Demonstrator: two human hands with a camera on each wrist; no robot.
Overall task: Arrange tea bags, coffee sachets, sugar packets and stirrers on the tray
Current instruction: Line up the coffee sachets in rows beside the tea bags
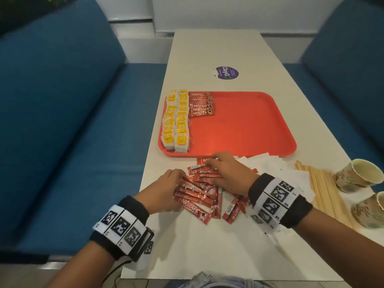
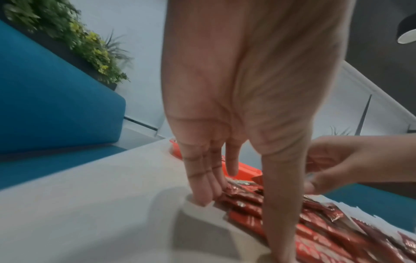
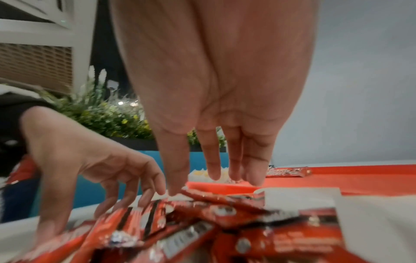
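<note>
Both hands work the loose coffee sachets (image 1: 197, 190) on the table, just before the red tray (image 1: 245, 125). The left hand (image 1: 164, 192), fingers straight, touches the pile's edge; the right hand (image 1: 226, 171) reaches down with extended fingertips, gripping nothing.

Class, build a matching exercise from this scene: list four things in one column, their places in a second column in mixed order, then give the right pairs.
Things:
1. tea bags
2. wooden stirrers
3. paper cups
4. loose coffee sachets

Places:
A. on the table under both hands
B. along the tray's left edge
C. at the table's far right edge
D. on the table, between the white packets and the cups

Pairs: 1-B, 2-D, 3-C, 4-A
</note>
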